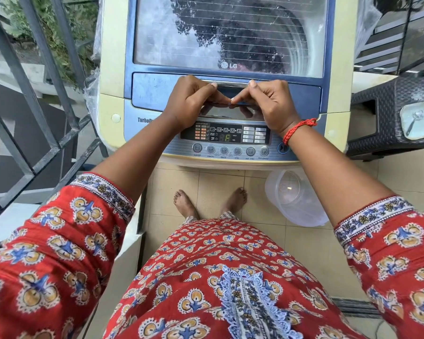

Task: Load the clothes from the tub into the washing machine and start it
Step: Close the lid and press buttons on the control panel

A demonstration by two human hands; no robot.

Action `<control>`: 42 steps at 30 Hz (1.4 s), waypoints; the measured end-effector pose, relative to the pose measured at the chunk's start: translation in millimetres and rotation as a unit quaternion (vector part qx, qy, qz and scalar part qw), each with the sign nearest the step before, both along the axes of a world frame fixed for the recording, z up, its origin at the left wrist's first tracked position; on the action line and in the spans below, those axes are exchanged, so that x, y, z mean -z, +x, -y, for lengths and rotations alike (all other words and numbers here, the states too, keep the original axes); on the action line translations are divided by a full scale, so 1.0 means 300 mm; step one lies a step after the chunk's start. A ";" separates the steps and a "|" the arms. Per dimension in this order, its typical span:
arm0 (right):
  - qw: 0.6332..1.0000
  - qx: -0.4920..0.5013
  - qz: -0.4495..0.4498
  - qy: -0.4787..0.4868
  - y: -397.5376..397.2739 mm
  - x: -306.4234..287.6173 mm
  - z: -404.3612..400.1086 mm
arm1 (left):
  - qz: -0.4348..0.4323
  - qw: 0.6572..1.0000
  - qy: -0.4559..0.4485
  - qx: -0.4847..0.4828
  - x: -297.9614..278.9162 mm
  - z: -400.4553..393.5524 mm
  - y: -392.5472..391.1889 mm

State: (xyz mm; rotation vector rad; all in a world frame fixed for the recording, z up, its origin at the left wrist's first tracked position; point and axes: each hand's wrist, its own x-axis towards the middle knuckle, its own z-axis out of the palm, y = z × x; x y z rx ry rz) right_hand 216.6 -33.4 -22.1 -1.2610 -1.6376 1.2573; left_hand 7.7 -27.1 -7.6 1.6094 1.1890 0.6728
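Our fingers (207, 88) are curled narrow on both sides: the left hand (189, 101) and the right hand (267, 104) each hook over the lid handle (230, 84) of the washing machine (108, 77), index fingers on its upper edge and thumbs meeting tip to tip along the lower edge, so both hands hold the handle and nothing else. The glass lid (230, 33) lies flat and closed, and through it we make out a dark heap inside the drum, which we take to be the clothes, though reflections blur it. The translucent tub (296, 199) stands on the floor just beside our right foot and looks empty. Below our wrists the control panel (225, 135) is lit, its display showing a green reading, with a row of round buttons (230, 150) under it and the start/pause button (283, 148) close to the right wrist and its red thread bracelet (296, 128). We judge that loading is finished and starting remains. The risks from here: a lid not seated fully could keep the cycle from running; a wrist brushing the panel could change a setting unasked; and thumbs kept under the handle edge could get pinched if we press down.
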 end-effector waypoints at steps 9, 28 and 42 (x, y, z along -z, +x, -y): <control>1.000 0.003 -0.016 -0.012 -0.002 0.006 0.000 | 0.016 1.000 -0.005 -0.002 0.014 -0.004 0.001; 1.000 0.004 -0.010 -0.005 -0.001 0.012 -0.002 | 0.019 1.000 0.008 -0.007 0.021 -0.009 0.005; 1.000 0.000 0.000 0.001 0.004 0.019 -0.008 | 0.032 0.999 0.008 -0.009 0.049 -0.021 0.000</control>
